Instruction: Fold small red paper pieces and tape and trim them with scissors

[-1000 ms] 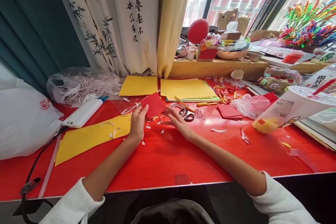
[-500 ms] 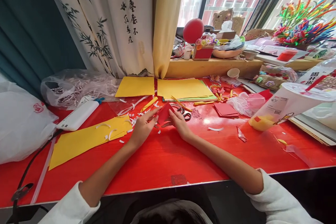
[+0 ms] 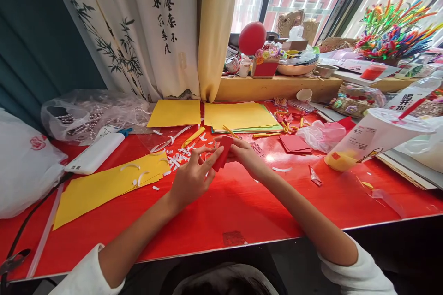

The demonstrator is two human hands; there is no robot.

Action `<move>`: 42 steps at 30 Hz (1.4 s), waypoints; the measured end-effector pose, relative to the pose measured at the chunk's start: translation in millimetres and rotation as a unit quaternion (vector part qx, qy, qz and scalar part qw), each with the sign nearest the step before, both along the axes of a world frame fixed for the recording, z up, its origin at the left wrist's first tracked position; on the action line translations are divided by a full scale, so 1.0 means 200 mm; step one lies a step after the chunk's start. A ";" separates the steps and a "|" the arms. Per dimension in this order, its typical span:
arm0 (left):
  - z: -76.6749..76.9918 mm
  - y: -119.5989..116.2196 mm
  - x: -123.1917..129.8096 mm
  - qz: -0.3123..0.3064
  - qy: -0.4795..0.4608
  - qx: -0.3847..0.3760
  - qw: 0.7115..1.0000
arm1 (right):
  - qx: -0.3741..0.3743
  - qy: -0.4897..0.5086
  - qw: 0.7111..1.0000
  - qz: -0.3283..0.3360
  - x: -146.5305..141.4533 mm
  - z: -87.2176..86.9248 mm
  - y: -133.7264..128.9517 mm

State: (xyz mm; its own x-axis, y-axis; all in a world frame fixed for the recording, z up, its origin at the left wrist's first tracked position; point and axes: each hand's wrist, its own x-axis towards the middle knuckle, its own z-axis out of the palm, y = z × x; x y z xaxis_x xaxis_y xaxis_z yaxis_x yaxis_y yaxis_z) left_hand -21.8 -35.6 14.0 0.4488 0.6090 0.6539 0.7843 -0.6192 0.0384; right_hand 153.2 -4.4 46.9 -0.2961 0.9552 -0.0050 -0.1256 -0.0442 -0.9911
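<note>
A small folded piece of red paper (image 3: 223, 153) is held up between both hands, a little above the table. My left hand (image 3: 194, 170) pinches its left side with thumb and fingers. My right hand (image 3: 244, 154) grips it from the right, its fingertips partly hidden behind the paper. White paper scraps (image 3: 180, 156) are scattered beside my left hand. Just past the hands lies a yellow paper strip (image 3: 230, 132). A stack of red paper squares (image 3: 295, 144) rests to the right of my right hand.
Yellow sheets (image 3: 242, 116) lie at the back and more yellow paper (image 3: 107, 184) at the left. A drink cup (image 3: 363, 143) leans at the right. White plastic bags (image 3: 27, 161) and a white box (image 3: 95, 153) stand left. The red table's front edge (image 3: 263, 241) is near my arms.
The red paper has been turned and now stands as a narrower folded shape. Both hands have shifted their grip, and the scissors behind them are now hidden. The view has moved slightly.
</note>
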 end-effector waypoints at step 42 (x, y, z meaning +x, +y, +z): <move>0.12 0.02 0.00 -0.070 -0.416 -0.388 0.820 | 0.187 -0.146 0.971 0.035 -0.01 -0.01 -0.06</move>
State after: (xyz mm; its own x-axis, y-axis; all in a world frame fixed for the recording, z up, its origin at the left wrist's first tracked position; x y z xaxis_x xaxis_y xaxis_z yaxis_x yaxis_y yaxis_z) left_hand -21.7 -32.1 38.7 0.1456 0.9669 0.2096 0.2106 -0.2373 0.9483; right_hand 150.3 -17.3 44.5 -0.3980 0.8839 0.2456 0.1540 0.3283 -0.9320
